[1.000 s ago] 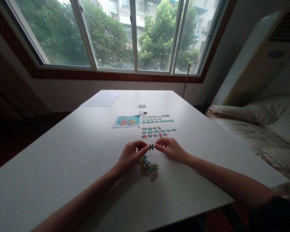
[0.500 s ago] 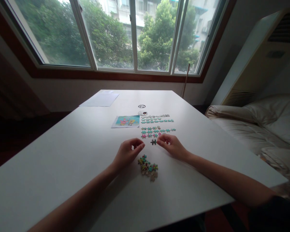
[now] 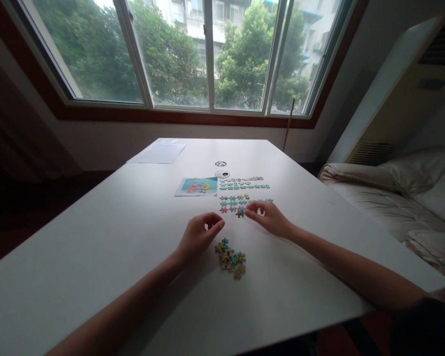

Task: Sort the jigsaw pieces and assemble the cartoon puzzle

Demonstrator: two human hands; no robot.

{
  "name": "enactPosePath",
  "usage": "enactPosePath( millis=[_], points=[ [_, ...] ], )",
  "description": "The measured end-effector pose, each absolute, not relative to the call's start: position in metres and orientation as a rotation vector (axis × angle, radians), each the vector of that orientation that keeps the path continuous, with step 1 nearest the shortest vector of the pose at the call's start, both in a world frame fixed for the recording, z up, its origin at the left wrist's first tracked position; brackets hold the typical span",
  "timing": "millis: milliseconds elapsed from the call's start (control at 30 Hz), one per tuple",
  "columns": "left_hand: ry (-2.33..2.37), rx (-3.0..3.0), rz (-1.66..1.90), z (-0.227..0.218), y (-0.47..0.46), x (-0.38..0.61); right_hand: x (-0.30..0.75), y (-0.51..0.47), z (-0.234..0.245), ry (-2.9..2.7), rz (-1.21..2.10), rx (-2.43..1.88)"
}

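Note:
My right hand [image 3: 267,217] pinches a jigsaw puzzle piece [image 3: 239,213], darker than its neighbours, by its right side, just below the lowest row of laid-out puzzle pieces [image 3: 233,203]. Part of those rows is hidden behind my fingers. My left hand [image 3: 203,231] rests on the table to the left, thumb and fingers curled together, with nothing visible in them. Nearer to me, just right of that hand, lies a heap of loose puzzle pieces [image 3: 230,257], some face down.
A cartoon reference picture [image 3: 196,187] lies left of the rows. More rows of pieces [image 3: 244,186] sit farther off. Two round items, one a disc [image 3: 221,174], lie behind them. Paper [image 3: 157,153] is at the table's [image 3: 77,257] far left; a sofa [image 3: 371,193] stands right.
My right hand has moved the dark puzzle piece slightly away from me, closer to the lowest row. My left hand keeps its place by the heap. The whole view has shifted a little.

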State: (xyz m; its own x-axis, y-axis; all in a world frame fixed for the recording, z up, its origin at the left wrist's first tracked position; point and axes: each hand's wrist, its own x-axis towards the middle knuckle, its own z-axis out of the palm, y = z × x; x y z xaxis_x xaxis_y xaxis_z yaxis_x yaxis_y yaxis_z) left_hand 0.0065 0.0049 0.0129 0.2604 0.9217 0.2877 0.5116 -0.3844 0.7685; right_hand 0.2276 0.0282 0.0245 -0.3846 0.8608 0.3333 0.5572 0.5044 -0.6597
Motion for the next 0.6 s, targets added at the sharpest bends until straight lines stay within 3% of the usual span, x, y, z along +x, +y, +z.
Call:
enactPosePath(
  millis=[333, 600],
  points=[
    [1.299, 2.014, 1.003, 0.013, 0.005, 0.005, 0.266, 0.107, 0.027, -2.187, 0.390, -1.682],
    [1.298, 2.015, 1.002, 0.012, 0.005, 0.004, 0.271, 0.121, 0.016, -2.215, 0.315, -1.729]
  ],
)
